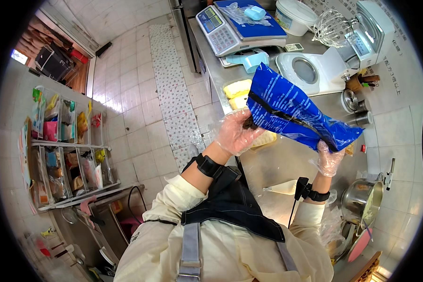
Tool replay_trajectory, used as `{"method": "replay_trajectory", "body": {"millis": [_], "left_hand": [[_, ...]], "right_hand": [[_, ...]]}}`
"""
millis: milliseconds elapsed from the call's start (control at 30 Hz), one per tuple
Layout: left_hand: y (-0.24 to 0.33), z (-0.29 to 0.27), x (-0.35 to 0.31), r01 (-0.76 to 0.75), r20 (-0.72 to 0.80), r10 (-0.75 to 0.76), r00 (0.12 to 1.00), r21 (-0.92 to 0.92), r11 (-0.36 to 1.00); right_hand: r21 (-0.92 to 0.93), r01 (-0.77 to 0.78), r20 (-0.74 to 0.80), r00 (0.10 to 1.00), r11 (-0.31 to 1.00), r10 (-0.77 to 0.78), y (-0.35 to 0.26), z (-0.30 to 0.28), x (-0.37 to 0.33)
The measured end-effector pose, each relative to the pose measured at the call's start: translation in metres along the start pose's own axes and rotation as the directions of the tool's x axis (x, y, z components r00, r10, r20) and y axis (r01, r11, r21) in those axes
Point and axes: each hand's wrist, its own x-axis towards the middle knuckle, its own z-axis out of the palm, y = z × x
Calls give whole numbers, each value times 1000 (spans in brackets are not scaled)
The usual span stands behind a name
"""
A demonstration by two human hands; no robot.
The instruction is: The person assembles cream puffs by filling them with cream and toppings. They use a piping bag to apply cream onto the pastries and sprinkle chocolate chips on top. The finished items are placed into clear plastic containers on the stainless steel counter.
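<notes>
A blue plastic bag (298,110) with a dark band slants over the steel counter. My right hand (328,159), in a clear plastic glove, grips its lower right end. At the bag's left end, my left hand (235,132), also gloved, is cupped with its palm turned up. Dark crumbs (249,123) lie in that palm, against the edge of the bag. The bag hides some of the left fingertips. Yellow sponge-like blocks (237,89) sit on the counter beyond the left hand, and another yellow piece (266,138) shows partly beneath it.
A digital scale (221,35) and a white stand mixer (310,70) stand at the counter's far side, near a wire whisk (331,29) and a white tub (293,19). A piping bag (282,188) lies nearer me. A steel pot (362,199) is at right, a rack (70,145) at left.
</notes>
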Motion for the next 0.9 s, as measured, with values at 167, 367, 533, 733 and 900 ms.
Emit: {"method": "replay_trajectory", "body": {"millis": [167,367,533,733,900], "left_hand": [[2,1,-2,34,-40,-33,999,29,999],[-9,12,-2,-25,-139,69,988,293,956],[-8,11,5,21,-134,-8,991,96,995],[-11,15,7,16,-104,-5,995,106,994],[-13,23,5,56,-74,-50,996,78,995]], "right_hand": [[40,89,-56,995,995,-87,-6,-1,-5],[18,85,-57,995,996,-84,-2,-4,-8],[88,91,-141,987,992,-78,0,-6,-10],[42,27,-140,990,999,-21,2,-10,-11],[176,99,-205,977,979,-62,6,-9,-11]]}}
